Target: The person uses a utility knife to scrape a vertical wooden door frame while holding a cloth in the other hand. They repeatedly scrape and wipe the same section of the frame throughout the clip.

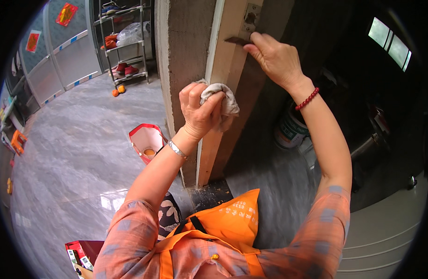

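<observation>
My left hand [199,111] grips a crumpled greyish-white cloth [223,97] against the pale wooden door jamb [229,26]. Higher up, my right hand [277,60] is closed around a small dark flat blade [237,41], probably a scraper. Its handle is hidden in my fist. The blade's tip lies over the face of the jamb, just below a metal strike plate [251,17]; whether it touches the wood I cannot tell. Rough bare concrete [186,38] borders the jamb on the left.
A red-and-white bag [144,136] stands on the floor left of the jamb. Farther back is a shoe rack [143,43] with two orange round objects [118,91] beside it. Right of the jamb, a paint bucket [290,132] sits in shadow. A pale door panel [381,223] is at lower right.
</observation>
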{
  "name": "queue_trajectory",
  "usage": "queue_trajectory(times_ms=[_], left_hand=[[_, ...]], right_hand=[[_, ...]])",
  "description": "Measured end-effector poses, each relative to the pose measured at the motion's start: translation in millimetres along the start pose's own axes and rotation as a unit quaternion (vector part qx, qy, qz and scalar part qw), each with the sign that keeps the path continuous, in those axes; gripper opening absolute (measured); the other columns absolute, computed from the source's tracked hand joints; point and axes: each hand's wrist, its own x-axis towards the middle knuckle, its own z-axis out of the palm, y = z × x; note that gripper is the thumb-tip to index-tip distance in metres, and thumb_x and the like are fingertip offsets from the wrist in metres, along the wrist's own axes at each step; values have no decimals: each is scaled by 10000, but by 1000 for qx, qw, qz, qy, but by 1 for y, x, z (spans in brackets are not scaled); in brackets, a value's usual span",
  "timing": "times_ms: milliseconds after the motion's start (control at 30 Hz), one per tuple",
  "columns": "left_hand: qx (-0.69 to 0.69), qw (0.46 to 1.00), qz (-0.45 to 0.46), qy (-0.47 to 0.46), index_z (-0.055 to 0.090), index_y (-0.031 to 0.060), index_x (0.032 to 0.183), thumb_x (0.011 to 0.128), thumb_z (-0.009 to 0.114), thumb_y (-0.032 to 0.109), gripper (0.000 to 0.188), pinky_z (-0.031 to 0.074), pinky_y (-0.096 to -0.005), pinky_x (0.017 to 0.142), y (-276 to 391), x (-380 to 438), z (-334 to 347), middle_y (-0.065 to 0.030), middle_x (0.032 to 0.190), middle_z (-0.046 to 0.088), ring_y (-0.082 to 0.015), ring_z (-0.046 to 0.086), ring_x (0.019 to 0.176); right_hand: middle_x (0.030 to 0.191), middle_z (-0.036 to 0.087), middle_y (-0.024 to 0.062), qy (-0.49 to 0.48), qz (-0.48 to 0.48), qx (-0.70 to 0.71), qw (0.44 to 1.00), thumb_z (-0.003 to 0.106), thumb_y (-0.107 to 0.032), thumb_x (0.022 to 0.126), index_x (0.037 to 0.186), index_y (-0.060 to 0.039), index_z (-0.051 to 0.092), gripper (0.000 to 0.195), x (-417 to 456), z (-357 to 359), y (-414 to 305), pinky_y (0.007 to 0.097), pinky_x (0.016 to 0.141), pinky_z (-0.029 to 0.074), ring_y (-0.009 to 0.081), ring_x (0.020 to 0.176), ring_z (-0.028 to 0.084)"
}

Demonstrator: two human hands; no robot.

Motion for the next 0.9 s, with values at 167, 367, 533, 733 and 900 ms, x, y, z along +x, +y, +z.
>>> queue_trajectory(times_ms=[167,367,533,733,900], left_hand=[[3,1000,-3,2,707,201,946,707,750,94,265,450,-407,857,-2,-1,2,-52,1070,553,-290,533,1014],[-7,1000,-5,-8,700,167,964,707,763,32,296,466,-418,854,0,2,-1,-73,1037,560,-314,538,986],[-2,1000,-5,-6,700,165,966,711,764,33,294,463,-421,853,2,2,0,-76,1036,558,-315,536,985],[-2,1000,-1,-6,700,168,969,711,768,33,299,464,-424,853,0,0,0,-75,1040,555,-316,535,987],[1,1000,-1,-10,700,182,965,711,762,54,290,458,-418,857,1,0,-1,-71,1055,556,-311,538,998]], right_hand=[[824,649,66,25,32,-20,999,531,-465,983,950,-143,559,324,19,-9,8,439,512,522,345,689,666],[826,648,46,32,29,0,999,532,-465,982,931,-156,561,315,-6,9,2,444,506,526,342,671,664],[809,631,30,30,14,-34,999,528,-477,979,953,-173,580,309,6,-4,12,434,487,513,328,658,663],[805,615,31,46,-3,-2,999,551,-438,975,918,-180,575,266,-8,11,-3,391,482,515,286,662,666],[801,602,19,-5,-21,-23,1000,574,-436,961,935,-183,571,254,-13,3,-10,380,481,522,259,662,673]])
